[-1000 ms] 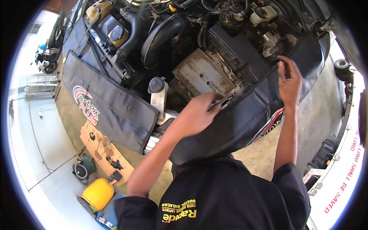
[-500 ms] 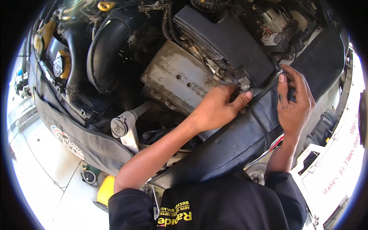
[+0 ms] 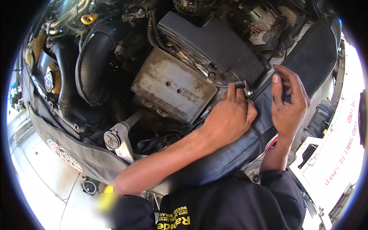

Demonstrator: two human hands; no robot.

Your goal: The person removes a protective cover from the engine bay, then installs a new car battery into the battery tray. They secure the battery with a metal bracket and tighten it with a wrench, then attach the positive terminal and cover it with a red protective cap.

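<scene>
My left hand [image 3: 229, 118] is closed at the metal cable clamp [image 3: 245, 86], its fingertips pressed against it and the thumb bent alongside. A bolt [image 3: 249, 92] sticks out of the clamp next to the fingers; part of the clamp is hidden behind them. My right hand [image 3: 289, 101] hovers just to the right, fingers curled, with a gap between thumb and forefinger and nothing visible in it. Left of the clamp lies a grey, dirt-stained battery tray [image 3: 161, 71] with small holes. A black fuse box cover [image 3: 214, 38] sits beyond both hands.
A black fender cover [image 3: 230, 153] drapes over the car's edge beneath my forearms. At the left are a thick black intake hose [image 3: 96, 65], a silver filler neck with a grey cap [image 3: 112, 140] and a yellow ring handle [image 3: 89, 18]. A wheeled cart [image 3: 326, 165] stands at the right.
My left hand has rolled over, its back now turned up, with the clamp and its bolt showing beyond the fingertips. My right hand stays nearby, little changed. The whole view has shifted slightly.
</scene>
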